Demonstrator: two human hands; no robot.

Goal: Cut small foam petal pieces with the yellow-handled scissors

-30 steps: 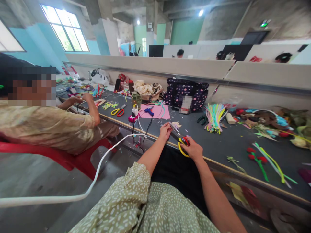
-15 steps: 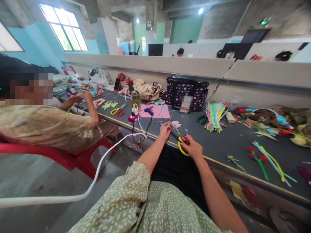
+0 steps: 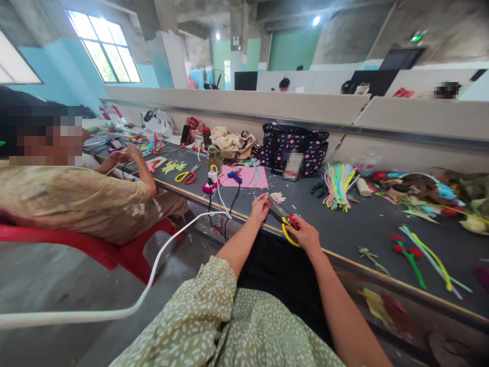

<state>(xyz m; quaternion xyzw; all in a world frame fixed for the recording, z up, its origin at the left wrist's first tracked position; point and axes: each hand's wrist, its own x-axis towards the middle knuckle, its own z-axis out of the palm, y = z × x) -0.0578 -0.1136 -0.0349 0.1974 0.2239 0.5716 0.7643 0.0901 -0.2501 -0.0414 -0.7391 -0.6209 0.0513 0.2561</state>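
Note:
My right hand [image 3: 304,235] grips the yellow and red handles of a pair of scissors [image 3: 284,218] at the near edge of the dark table [image 3: 367,219]. The blades point up and left toward my left hand [image 3: 260,206]. That hand is pinched shut on a small pale piece held at the blades; I cannot make out what it is. A small pale cut-out [image 3: 277,196] lies on the table just beyond the blades.
A bundle of coloured pipe cleaners [image 3: 337,184] and a polka-dot bag [image 3: 293,143] lie further back. A blue glue gun [image 3: 234,176] rests on pink paper [image 3: 244,176]. Red pipe-cleaner flowers [image 3: 409,255] lie right. Another person [image 3: 76,196] sits left on a red chair. A white cable [image 3: 153,275] crosses below.
Almost nothing differs; both hands stay at the table edge with the scissors, and the view has shifted slightly.

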